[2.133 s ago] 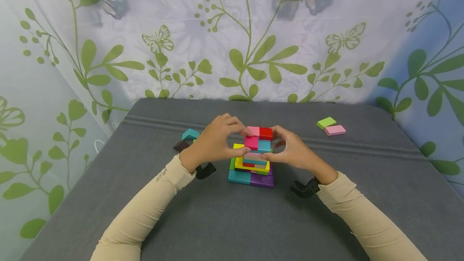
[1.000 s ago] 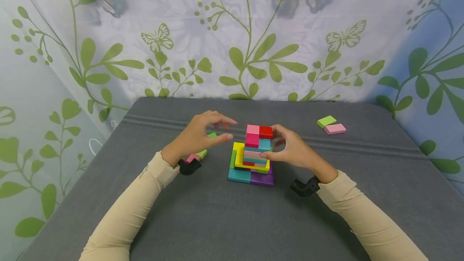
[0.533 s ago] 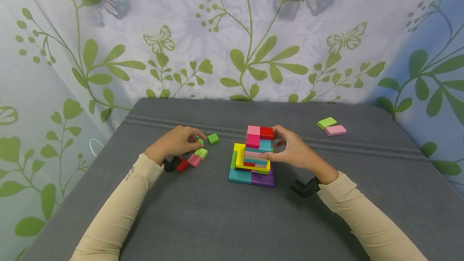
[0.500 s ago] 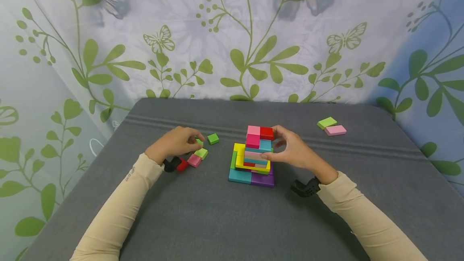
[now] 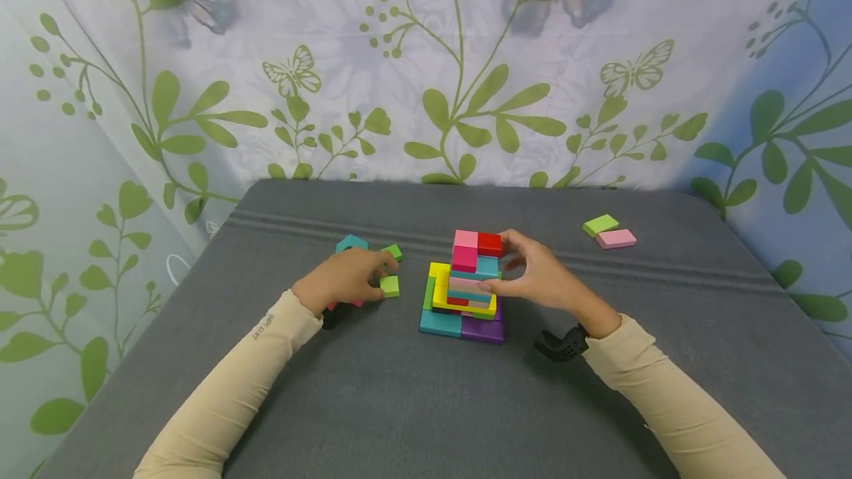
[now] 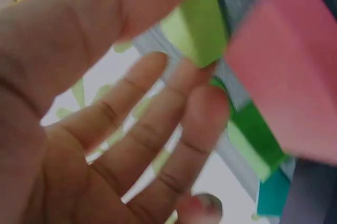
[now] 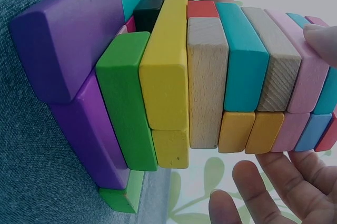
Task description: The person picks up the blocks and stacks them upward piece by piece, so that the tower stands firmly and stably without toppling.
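A tower of coloured wooden blocks (image 5: 464, 259) stands on the grey table, wide at its base and narrower above. My right hand (image 5: 547, 273) holds its upper right side, thumb on a pink block (image 7: 305, 71) at the front and fingers at the back. Left of the tower, my left hand (image 5: 346, 276) pinches a light green block (image 5: 390, 287) between thumb and fingertips, low over the table or touching it. In the left wrist view a pink block (image 6: 289, 66) looms near the camera. A green block (image 5: 396, 250) lies just behind the fingers.
A teal block (image 5: 351, 242) shows beyond the left hand, which partly hides other blocks. Farther right on the table (image 5: 426, 405) lie a lime block (image 5: 601, 225) and a pale pink block (image 5: 617, 239). A patterned cloth (image 5: 399, 94) hangs behind.
The left hand left the tower, went left to the loose blocks, then came back right. The light green block shifted right with it. The right hand has stayed at the tower.
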{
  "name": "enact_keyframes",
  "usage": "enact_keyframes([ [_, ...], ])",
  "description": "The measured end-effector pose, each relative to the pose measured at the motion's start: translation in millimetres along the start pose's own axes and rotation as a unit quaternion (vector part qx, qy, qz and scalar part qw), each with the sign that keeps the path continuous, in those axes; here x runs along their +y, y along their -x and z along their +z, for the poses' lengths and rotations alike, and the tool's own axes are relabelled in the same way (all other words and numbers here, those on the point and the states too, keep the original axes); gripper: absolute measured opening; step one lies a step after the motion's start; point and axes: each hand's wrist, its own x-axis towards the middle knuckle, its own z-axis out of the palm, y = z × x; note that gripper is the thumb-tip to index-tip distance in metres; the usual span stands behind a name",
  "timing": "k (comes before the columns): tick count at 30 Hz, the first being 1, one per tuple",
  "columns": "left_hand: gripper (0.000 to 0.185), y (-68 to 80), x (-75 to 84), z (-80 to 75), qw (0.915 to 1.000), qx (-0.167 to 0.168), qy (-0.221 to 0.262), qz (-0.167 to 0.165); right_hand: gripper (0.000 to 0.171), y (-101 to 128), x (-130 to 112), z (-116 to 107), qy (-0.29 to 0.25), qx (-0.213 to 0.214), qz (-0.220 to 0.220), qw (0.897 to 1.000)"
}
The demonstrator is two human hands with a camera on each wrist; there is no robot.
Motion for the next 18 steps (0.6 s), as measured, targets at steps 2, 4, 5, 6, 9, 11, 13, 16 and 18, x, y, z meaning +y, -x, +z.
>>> enact_keyframes([
  [2, 0.048, -2.1, 3.4, 2.6, 0.9994, 0.002, -0.002, 0.034, 0.055, 0.3, 0.0, -0.1, -0.001, 0.000, -0.001, 1.000],
  [4, 0.050, -3.2, 6.5, 4.7, 0.9989, 0.012, -0.010, 0.045, 0.055, 0.5, 0.1, -0.1, -0.002, 0.001, -0.002, 1.000],
  [5, 0.050, -3.4, 8.1, 5.8, 0.9986, 0.022, -0.021, 0.043, 0.054, 0.5, 0.0, 0.0, -0.001, 0.001, -0.002, 1.000],
  [6, 0.050, -3.5, 9.6, 6.8, 0.9981, 0.033, -0.036, 0.036, 0.055, 0.6, 0.0, 0.0, -0.002, 0.002, -0.002, 1.000],
  [9, 0.054, -2.7, 14.8, 10.1, 0.9943, 0.068, -0.082, -0.012, 0.054, 0.4, -0.1, 0.1, 0.000, 0.003, -0.001, 1.000],
  [11, 0.058, -2.7, 18.9, 12.9, 0.9882, 0.086, -0.117, -0.050, 0.054, 0.2, -0.2, 0.1, 0.000, 0.003, -0.001, 1.000],
  [13, 0.059, -3.6, 23.6, 16.1, 0.9807, 0.093, -0.147, -0.088, 0.054, 0.1, -0.4, 0.2, -0.001, 0.002, 0.000, 1.000],
  [16, 0.066, -6.0, 30.4, 22.0, 0.9689, 0.112, -0.187, -0.117, 0.054, 0.1, -0.5, 0.4, -0.001, 0.001, 0.001, 1.000],
  [18, 0.073, -7.9, 33.5, 24.7, 0.9640, 0.118, -0.205, -0.121, 0.055, 0.2, -0.4, 0.5, 0.000, 0.001, -0.002, 1.000],
])
